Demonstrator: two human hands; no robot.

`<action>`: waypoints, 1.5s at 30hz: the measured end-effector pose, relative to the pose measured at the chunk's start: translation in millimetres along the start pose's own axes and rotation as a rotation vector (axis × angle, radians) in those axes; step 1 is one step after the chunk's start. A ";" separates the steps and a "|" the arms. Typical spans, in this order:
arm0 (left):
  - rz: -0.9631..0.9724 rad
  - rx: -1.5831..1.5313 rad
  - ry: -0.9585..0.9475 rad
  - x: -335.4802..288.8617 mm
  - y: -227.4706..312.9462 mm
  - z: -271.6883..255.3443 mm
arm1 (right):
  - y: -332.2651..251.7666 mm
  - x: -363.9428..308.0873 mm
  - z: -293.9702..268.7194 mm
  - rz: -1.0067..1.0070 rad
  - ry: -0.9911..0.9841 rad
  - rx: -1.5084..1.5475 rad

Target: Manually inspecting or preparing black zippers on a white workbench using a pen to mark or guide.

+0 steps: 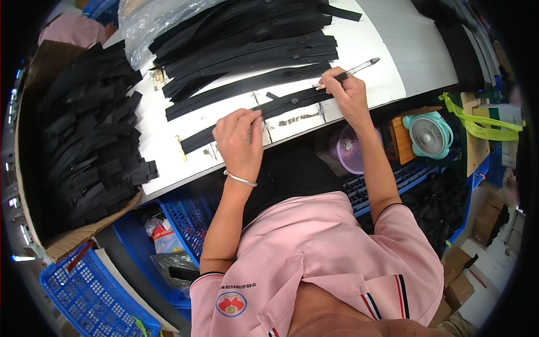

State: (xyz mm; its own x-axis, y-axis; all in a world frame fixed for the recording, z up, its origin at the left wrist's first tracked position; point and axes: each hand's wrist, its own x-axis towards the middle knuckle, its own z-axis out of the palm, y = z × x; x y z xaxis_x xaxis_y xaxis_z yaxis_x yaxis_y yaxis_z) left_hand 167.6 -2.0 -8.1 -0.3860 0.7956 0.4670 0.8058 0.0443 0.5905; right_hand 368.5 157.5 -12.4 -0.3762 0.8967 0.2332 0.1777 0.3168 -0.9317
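Note:
A black fabric strip [303, 101] lies across the white board [292, 124] at the near edge of the table. My left hand [238, 137] is closed on it, fingers curled and fingertips pressing it down left of the middle. In my right hand [347, 92] is a clear pen [365, 65] with a black end pointing up and away. Its other end is down by the strip's right part, where my fingers partly hide it. A small round dark piece [294, 101] sits on the strip between my hands. Marks and lines show on the board around the strip.
Many black strips [241, 59] lie in rows beyond my hands. To the left, a cardboard box [31, 112] is heaped with black strips. Clear plastic [140, 28] lies at the far left. Below the table edge are a teal fan [429, 135], a purple basket [349, 151] and blue crates [90, 286].

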 end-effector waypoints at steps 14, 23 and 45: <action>0.158 -0.134 -0.086 27.3 42.6 71.8 | 5.2 -1.6 5.3 -0.068 -0.020 -0.057; 0.145 -0.133 -0.094 27.4 42.4 71.9 | 6.0 -4.8 -0.7 -0.077 -0.062 0.048; 0.225 0.161 -0.252 127.7 -38.5 97.5 | 6.0 -11.6 -4.8 -0.065 -0.013 0.102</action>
State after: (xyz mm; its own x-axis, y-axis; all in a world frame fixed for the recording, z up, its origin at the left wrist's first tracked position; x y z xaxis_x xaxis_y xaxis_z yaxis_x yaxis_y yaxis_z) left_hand 131.0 156.8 -35.3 -0.0848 0.9192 0.3845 0.9259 -0.0699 0.3712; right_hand 378.3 150.6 -19.3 -0.3958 0.8711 0.2909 0.0592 0.3403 -0.9385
